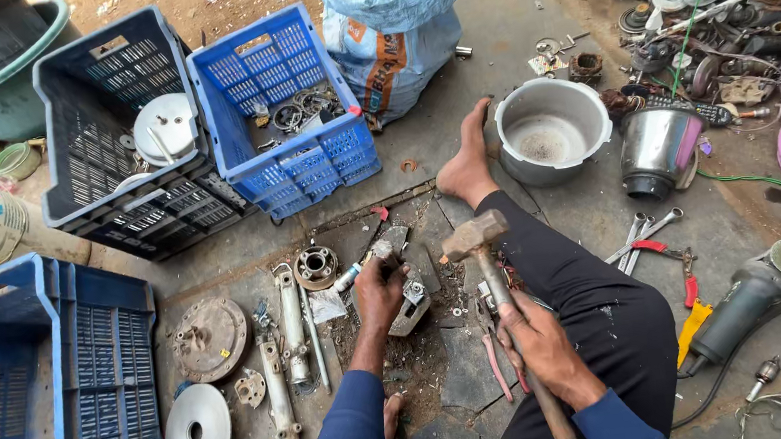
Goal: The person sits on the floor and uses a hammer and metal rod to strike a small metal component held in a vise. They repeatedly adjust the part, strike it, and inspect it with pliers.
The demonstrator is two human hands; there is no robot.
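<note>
Gripping the hammer (475, 234) in right hand (544, 348), left hand (380, 294) clenching the chisel (384, 247) on the metal part (410, 305), frame centre. Better keeping fingers low, striking square.

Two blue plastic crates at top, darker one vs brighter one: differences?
The dark blue crate lies tipped toward the camera and holds a round white metal lid. The bright blue crate sits more upright, looks smaller, and holds dark metal rings. Both have slotted plastic walls and stand side by side.
</note>
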